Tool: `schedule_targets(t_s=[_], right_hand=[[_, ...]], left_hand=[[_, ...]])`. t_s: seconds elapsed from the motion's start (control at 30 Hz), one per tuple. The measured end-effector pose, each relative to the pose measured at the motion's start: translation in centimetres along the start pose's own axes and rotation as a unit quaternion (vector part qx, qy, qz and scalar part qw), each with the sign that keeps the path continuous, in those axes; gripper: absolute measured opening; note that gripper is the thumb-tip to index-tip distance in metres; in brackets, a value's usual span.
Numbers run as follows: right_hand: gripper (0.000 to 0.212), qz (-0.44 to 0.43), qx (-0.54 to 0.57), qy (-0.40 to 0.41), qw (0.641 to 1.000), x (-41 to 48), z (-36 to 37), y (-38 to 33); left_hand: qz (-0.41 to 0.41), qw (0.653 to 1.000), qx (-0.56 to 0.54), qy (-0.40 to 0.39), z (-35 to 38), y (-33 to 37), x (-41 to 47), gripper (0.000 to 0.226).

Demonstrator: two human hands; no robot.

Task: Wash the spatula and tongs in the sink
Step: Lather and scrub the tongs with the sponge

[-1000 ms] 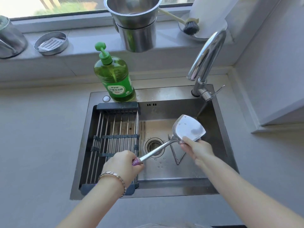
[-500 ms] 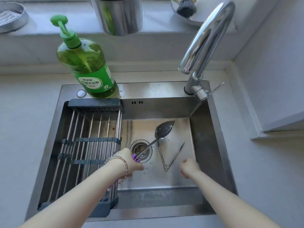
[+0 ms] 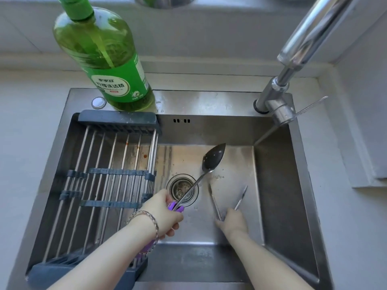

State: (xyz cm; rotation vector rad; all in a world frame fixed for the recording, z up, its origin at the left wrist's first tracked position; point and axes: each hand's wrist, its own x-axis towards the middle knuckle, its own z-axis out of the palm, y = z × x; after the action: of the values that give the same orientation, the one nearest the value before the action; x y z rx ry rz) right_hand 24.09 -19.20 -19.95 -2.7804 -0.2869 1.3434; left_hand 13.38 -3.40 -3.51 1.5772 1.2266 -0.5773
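My left hand (image 3: 165, 214) grips the purple handle of a steel spatula (image 3: 212, 159). Its blade points up and right, low over the floor of the steel sink (image 3: 282, 185), with the shaft crossing the drain (image 3: 182, 189). The metal tongs (image 3: 215, 204) lie on the sink floor to the right of the drain, arms spread in a V that opens away from me. My right hand (image 3: 232, 222) is down at the joined end of the tongs and covers it; its fingers appear to close on the tongs there.
A dark drying rack (image 3: 109, 176) with steel rods spans the sink's left half. A green dish-soap bottle (image 3: 104, 59) stands on the sink's back rim. The chrome faucet (image 3: 293, 65) rises at the back right, no water running. Grey counter surrounds the sink.
My right hand let go of the spatula blade and dropped to the tongs' joined end. My left hand lowered the spatula into the sink. The camera moved closer.
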Motion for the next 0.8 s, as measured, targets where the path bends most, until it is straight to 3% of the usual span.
schedule_targets(t_s=[0.1, 0.27, 0.43, 0.53, 0.67, 0.8], right_hand=[[0.029, 0.026, 0.016, 0.02, 0.999, -0.9, -0.8, 0.3], [0.01, -0.002, 0.077, 0.04, 0.996, -3.2, -3.9, 0.4], [0.011, -0.103, 0.038, 0.112, 0.988, -7.1, -9.0, 1.9], [0.017, -0.137, -0.006, 0.165, 0.977, -9.8, -11.8, 3.2], [0.018, -0.156, -0.004, 0.219, 0.963, -12.8, -14.3, 4.5], [0.016, -0.148, 0.08, 0.239, 0.956, -14.0, -15.3, 5.1]], left_hand=[[-0.004, 0.999, -0.046, -0.003, -0.1, 0.0, -0.2, 0.023], [0.008, 0.998, -0.061, 0.024, -0.4, -0.2, -1.1, 0.026], [0.046, 0.981, 0.159, 0.103, 0.5, -0.8, -0.4, 0.021], [0.047, 0.967, 0.227, 0.103, 2.8, -0.4, 1.2, 0.014], [0.025, 0.978, 0.195, 0.066, 7.6, -0.1, 3.2, 0.029], [0.046, 0.985, 0.16, 0.042, 11.4, 0.5, 4.2, 0.031]])
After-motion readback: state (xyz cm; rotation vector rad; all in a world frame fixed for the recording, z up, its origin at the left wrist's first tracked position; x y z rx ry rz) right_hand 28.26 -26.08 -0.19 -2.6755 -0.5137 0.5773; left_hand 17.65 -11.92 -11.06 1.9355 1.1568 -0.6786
